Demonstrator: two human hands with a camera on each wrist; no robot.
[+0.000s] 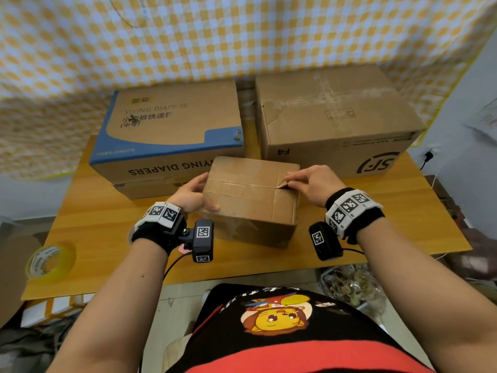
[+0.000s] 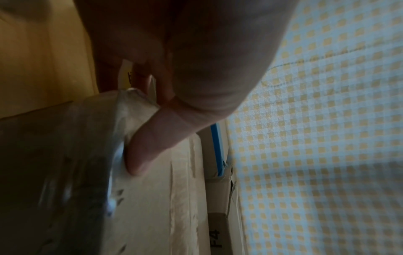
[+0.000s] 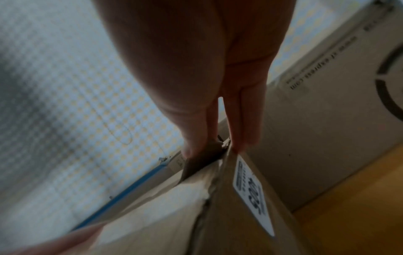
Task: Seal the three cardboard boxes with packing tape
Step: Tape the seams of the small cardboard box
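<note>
My head cam is evenly lit and mostly sharp, with wide-angle bending at the edges and soft corners. Both wrist views are dim, grainy and smeared, my palms are dark blobs up close, and the checked cloth [image 2: 327, 120] behind looks washed out.

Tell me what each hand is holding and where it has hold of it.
Both hold the small box: left hand grips its left top edge; right hand pinches the right end of its top flap.

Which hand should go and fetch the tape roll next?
Probably the left hand: the tape roll lies at the table's near left corner, on its side. The right hand can keep pressing the small box flap.
</note>
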